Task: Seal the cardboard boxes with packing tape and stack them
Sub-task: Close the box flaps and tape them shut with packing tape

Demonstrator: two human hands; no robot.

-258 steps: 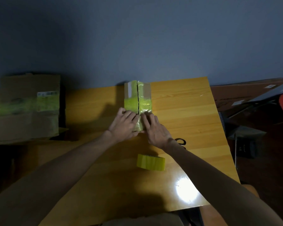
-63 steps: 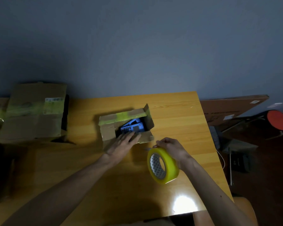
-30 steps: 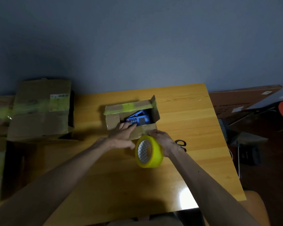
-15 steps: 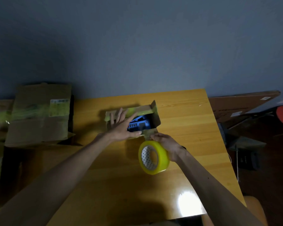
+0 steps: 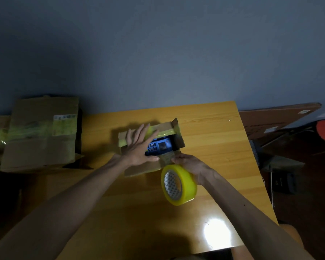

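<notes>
Left hand (image 5: 139,150) lies flat, fingers spread, over the open box (image 5: 137,168) near the tabletop's (image 5: 214,147) far edge. Right hand (image 5: 190,163) grips the tape roll (image 5: 186,186) at its near flap.

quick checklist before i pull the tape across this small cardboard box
1. Small brown cardboard box flaps closed: not ok, blue keypad device shows through the gap.
2. Left hand steadying box: ok, lies flat across it.
3. Right hand gripping yellow tape roll: ok.
4. Tape end stuck to near flap: cannot tell.
5. Box sitting flat on yellow wooden table: ok.
</notes>
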